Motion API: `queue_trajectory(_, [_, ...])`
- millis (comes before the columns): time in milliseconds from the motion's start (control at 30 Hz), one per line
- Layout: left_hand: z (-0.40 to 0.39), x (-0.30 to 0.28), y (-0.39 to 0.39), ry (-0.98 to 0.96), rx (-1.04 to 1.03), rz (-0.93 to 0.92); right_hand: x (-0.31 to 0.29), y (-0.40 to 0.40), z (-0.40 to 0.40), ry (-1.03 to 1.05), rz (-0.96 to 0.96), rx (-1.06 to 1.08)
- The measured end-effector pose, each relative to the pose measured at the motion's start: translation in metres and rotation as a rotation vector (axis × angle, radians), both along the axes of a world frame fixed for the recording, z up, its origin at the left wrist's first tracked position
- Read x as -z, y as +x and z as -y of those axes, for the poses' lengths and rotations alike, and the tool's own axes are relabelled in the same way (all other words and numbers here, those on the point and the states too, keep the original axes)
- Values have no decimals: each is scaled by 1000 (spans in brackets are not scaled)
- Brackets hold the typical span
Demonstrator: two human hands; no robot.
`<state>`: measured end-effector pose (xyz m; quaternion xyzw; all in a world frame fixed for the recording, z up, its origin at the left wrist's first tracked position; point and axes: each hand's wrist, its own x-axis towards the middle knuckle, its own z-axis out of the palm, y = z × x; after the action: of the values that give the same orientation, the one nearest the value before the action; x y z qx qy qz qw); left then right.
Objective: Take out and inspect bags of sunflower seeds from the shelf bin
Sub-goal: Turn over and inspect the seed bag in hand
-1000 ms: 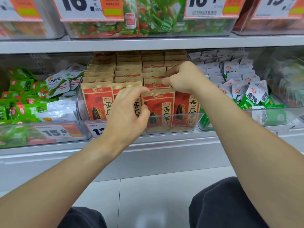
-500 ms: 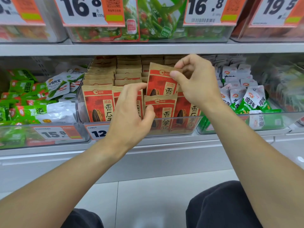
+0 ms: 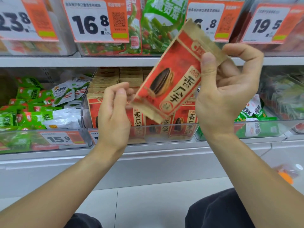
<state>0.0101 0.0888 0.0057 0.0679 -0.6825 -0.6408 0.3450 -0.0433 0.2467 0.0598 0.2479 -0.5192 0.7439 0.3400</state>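
One flat paper bag of sunflower seeds (image 3: 174,76), red with tan crimped ends, is tilted above the clear plastic bin (image 3: 164,130), blurred. The right hand (image 3: 225,89) pinches its upper edge. The left hand (image 3: 115,111), fingers loosely curled, hides its lower corner; contact unclear.

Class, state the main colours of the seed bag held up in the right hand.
Red with tan kraft edges, on the seed bag; head view.

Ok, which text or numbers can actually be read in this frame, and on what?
"香瓜子": held sunflower seed bag, pinched by the right hand.
"16.8": upper shelf price tag.
"19.5": right price tag.
"15.8": lower left bin tag.
"23.8": far left tag, partly cut off.
Small print, QR codes: unreadable.
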Motion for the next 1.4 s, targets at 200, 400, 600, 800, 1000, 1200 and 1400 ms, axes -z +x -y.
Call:
queue_trajectory(200, [-3,-20,21,276,353,130,8,4,2,106,407,-230])
queue_trajectory(400, [-8,-5,28,87,424,385,32,8,15,288,704,-330])
queue_trajectory(600, [-2,-3,29,86,248,389,26,13,7,551,767,-537])
queue_trajectory(800, [10,-8,26,148,77,382,20,20,1,820,883,-840])
queue_trajectory(1000, [7,-14,28,196,356,513,17,8,-9,703,873,-725])
queue_trajectory(1200, [5,-12,34,158,523,437,16,2,-23,667,849,-768])
queue_trajectory(1400, [6,-13,32,127,517,476,19,2,-29,835,838,-814])
